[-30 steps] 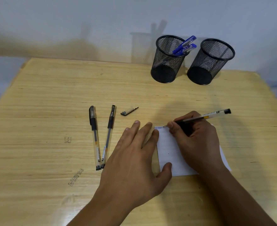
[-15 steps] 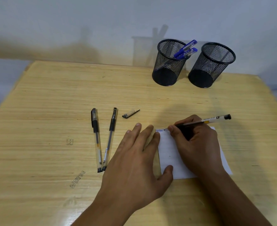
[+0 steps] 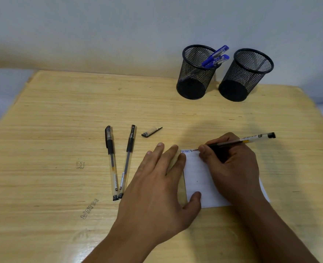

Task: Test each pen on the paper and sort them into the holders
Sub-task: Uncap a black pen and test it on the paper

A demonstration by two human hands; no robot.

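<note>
My right hand (image 3: 231,164) grips a clear black-ink pen (image 3: 248,139) with its tip on the top edge of a white paper (image 3: 198,175), beside a short line of writing. My left hand (image 3: 160,185) lies flat with fingers spread, pressing the paper's left edge. Two capped black pens (image 3: 111,162) (image 3: 127,160) lie side by side on the table to the left. A loose pen cap (image 3: 151,132) rests above my left hand. At the back stand two black mesh holders: the left one (image 3: 195,73) holds two blue pens (image 3: 214,56), the right one (image 3: 246,74) shows nothing inside.
The wooden table (image 3: 61,114) bears faint pencil scribbles near its front left. A pale wall runs close behind the holders. The table's right edge lies just past the right holder.
The pen tip has crept a little to the right along the top of the paper, adding marks. My left hand has kept its place; the camera shifted slightly.
</note>
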